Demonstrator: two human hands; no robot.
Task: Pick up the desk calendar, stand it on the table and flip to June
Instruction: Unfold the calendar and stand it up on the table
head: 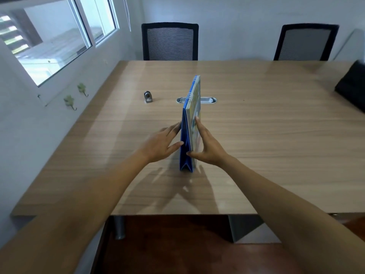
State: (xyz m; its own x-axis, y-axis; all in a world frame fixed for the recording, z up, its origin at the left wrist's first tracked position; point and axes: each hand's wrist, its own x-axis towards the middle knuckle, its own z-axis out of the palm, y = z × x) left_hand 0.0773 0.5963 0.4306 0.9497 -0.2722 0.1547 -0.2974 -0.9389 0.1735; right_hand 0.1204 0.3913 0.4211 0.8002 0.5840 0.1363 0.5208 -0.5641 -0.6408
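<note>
1 desk calendar [186, 143], blue-backed with a white spiral binding, standing upright on the wooden surface [266, 135], seen edge-on, roughly midway between left and right edges and nearer the near edge than the far one. Blue stand slightly spread in a narrow tent shape at the near bottom end, printed pages stacked against its right side.

2 bare hands on it, 1 per side. Left hand [161, 143] flat against the blue left face, fingers [173, 127] loosely spread and extended, thumb tip touching the near part of the blue panel; no closed grip, just pressing. Right hand [207, 147] against the printed right face, fingers extended up along the pages, thumb at the near edge of the stand; likewise spread, bracing rather than clasped. Month on display not readable from this angle.

Beyond the calendar, 1 oval metal cable grommet [207, 100] set into the surface, partly hidden behind the binding. Left of it, 1 small grey metallic object [148, 96], well apart from the calendar. 1 dark item [353, 88] at the right edge. 2 black mesh chairs [169, 42] at the far edge. 2 green wall hooks [69, 100] under 1 window [55, 42] on the left.
</note>
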